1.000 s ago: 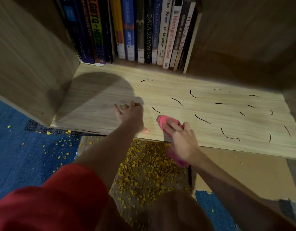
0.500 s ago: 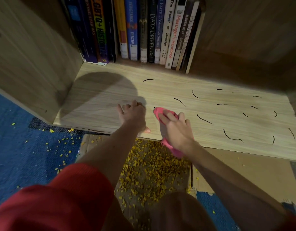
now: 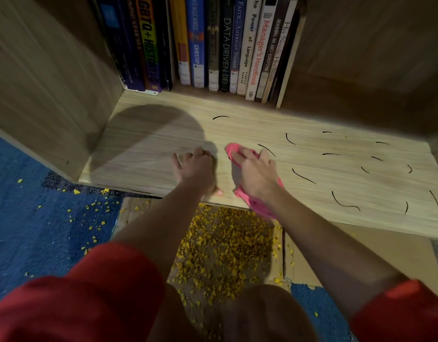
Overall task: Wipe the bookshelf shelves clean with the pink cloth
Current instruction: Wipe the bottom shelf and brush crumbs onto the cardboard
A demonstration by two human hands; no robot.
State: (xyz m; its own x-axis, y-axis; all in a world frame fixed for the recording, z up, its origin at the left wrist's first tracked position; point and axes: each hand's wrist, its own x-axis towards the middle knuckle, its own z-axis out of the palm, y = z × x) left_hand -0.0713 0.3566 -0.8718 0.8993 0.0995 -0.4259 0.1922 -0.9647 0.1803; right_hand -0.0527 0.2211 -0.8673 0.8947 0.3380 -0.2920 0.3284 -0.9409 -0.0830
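Bookshelf [image 3: 40, 77]: pale wood-grain compartment filling the upper frame, side wall at left, dim back panel at upper right.
Shelf [image 3: 311, 154]: lit board across the middle of the frame, marked with short black curved strokes [image 3: 303, 176], densest toward the right; round shadow over its left part.
Carpet [image 3: 27, 218]: blue, lower left of the frame, dotted with stray yellow flecks.
Cardboard [image 3: 356, 248]: flat brown sheet on the floor below the shelf's front edge, lower centre and right.
Yellow crumbs [image 3: 220, 245]: thick heap on the cardboard, bottom centre, between the two forearms.
Books [image 3: 220, 45]: upright row at the back of the shelf, top centre, spines facing out; rightmost volumes leaning slightly.
Sleeves [image 3: 94, 292]: red, at the bottom left and bottom right corners.
Left hand [image 3: 195, 169]: flat on the shelf near its front edge, centre of the frame, fingers loosely curled, empty, thumb at the edge.
Right hand [image 3: 255, 174]: just right of the left hand, fingers spread and pressed down on the cloth, pinning it to the shelf.
Pink cloth [image 3: 231, 148]: under the right hand, centre of the frame, front tip peeking past the fingers, rear end trailing over the shelf's front edge beneath the wrist.
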